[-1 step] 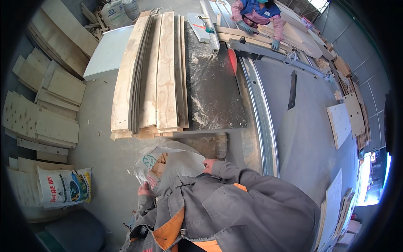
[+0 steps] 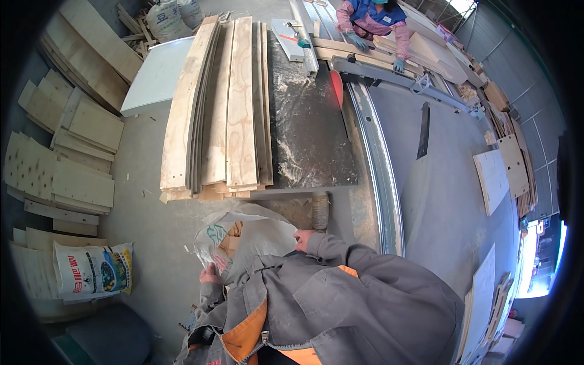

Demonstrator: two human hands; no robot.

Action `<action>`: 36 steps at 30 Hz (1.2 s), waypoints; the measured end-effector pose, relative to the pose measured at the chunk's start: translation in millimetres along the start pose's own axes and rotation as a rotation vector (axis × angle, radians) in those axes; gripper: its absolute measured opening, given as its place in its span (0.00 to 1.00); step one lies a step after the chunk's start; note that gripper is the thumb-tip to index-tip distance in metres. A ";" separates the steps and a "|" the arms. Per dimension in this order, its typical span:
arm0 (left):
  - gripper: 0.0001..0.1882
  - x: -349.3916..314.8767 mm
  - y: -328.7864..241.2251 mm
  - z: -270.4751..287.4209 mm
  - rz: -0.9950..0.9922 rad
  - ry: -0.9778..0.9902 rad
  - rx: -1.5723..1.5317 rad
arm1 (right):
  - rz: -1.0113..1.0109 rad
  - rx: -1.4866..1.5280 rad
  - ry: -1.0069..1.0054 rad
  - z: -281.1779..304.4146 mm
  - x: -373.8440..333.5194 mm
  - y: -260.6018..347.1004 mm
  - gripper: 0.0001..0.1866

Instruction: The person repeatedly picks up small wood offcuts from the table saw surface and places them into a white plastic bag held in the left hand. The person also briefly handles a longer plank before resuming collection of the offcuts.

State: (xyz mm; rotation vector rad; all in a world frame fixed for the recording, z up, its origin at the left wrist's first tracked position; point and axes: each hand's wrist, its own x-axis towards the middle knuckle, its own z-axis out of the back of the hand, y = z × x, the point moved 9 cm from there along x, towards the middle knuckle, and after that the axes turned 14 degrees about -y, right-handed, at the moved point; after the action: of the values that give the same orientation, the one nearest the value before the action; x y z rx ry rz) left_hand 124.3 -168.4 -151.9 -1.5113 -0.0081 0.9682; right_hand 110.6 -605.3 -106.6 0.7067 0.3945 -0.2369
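A white woven sack (image 2: 267,234) hangs with its mouth spread between my two hands, below the front edge of the saw table. Through the opening, wood offcuts (image 2: 230,243) show inside it. My left hand (image 2: 210,274) is closed on the near left part of the rim. On the right side, my right hand (image 2: 302,239) pinches the rim, its fingers partly turned from view. My jacket's front covers the sack's near part.
Long wooden boards (image 2: 241,103) are stacked on the dark saw table (image 2: 310,128), ahead of the sack. A metal rail (image 2: 380,164) runs along its right side. Across the table, a co-worker's gloved hand (image 2: 398,64) rests by some boards. A printed sack (image 2: 94,271) lies at left.
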 end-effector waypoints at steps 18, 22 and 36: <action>0.15 17.5 30.0 7.6 -0.034 -0.002 0.084 | -0.017 -0.001 0.029 -6.0 5.0 -17.9 0.30; 0.15 8.6 24.6 2.9 -0.024 0.006 0.083 | -0.016 0.004 0.019 -5.7 5.9 -21.2 0.30; 0.13 -10.0 14.8 -6.9 0.008 -0.012 0.001 | 0.014 -0.040 -0.006 -1.5 8.3 -21.4 0.30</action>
State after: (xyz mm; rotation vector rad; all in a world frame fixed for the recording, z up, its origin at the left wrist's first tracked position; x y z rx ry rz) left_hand 114.0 -182.6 -159.5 -1.5056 -0.0098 0.9837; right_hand 110.3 -620.7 -123.6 0.6695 0.3877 -0.2171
